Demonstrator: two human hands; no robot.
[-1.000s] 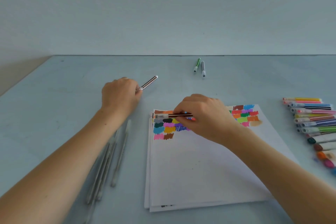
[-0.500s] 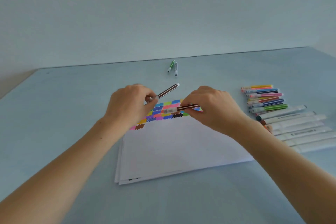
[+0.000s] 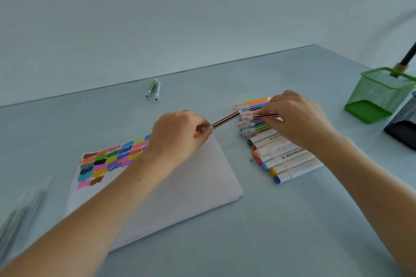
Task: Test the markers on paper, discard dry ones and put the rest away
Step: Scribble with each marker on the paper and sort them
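Observation:
My left hand (image 3: 177,139) grips a thin brown striped marker (image 3: 226,120) that points up and to the right, above the paper's far right corner. My right hand (image 3: 295,119) pinches a second brown striped marker (image 3: 266,115) over the row of thin coloured markers (image 3: 254,105). A white paper stack (image 3: 191,189) lies in the middle of the table, with several colour swatches (image 3: 108,161) at its far left. Thick white markers (image 3: 283,159) with coloured ends lie in a row under my right wrist.
A green marker (image 3: 151,87) and a white one (image 3: 157,91) lie together near the table's far edge. A green mesh holder (image 3: 378,94) stands at the right, with a dark mesh holder (image 3: 403,119) beside it. Blurred grey pens (image 3: 20,216) lie at the left edge.
Both hands have moved right, off the swatches; my right hand now holds its marker over the row of thin markers. The view has swung right, bringing the mesh holders into view.

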